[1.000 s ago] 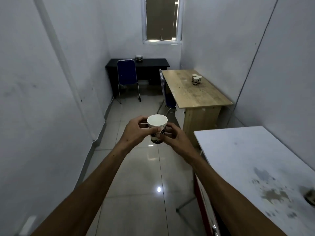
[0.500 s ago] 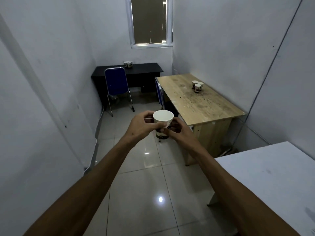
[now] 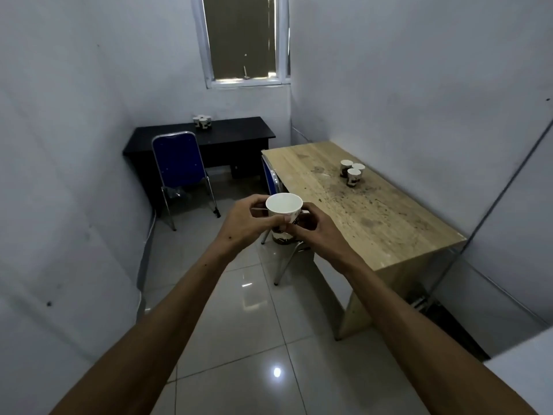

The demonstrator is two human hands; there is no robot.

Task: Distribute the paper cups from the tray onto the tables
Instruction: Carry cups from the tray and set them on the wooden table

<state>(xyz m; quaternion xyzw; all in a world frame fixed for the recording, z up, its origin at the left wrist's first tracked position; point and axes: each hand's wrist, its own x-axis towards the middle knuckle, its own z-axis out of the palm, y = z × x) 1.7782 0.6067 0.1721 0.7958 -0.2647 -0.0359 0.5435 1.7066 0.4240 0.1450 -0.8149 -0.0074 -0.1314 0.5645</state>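
Both hands hold a stack of white paper cups (image 3: 284, 215) with dark print in front of me, above the tiled floor. My left hand (image 3: 247, 221) grips the stack from the left, thumb across its front. My right hand (image 3: 315, 232) curls round it from the right. Three paper cups (image 3: 352, 172) stand together on the wooden table (image 3: 389, 229) at the right. Another small group of cups (image 3: 203, 121) stands on the black desk (image 3: 236, 131) at the far wall. No tray is in view.
A blue chair (image 3: 179, 166) stands in front of the black desk. A second blue chair (image 3: 270, 181) is tucked at the wooden table's left side, partly behind my hands. A white table corner (image 3: 526, 372) shows at the lower right. Walls close in on both sides.
The view has advanced down the room and turned: the white table has slid almost out of sight at the right, and the wooden table is nearer. Both hands keep their hold on the cups.
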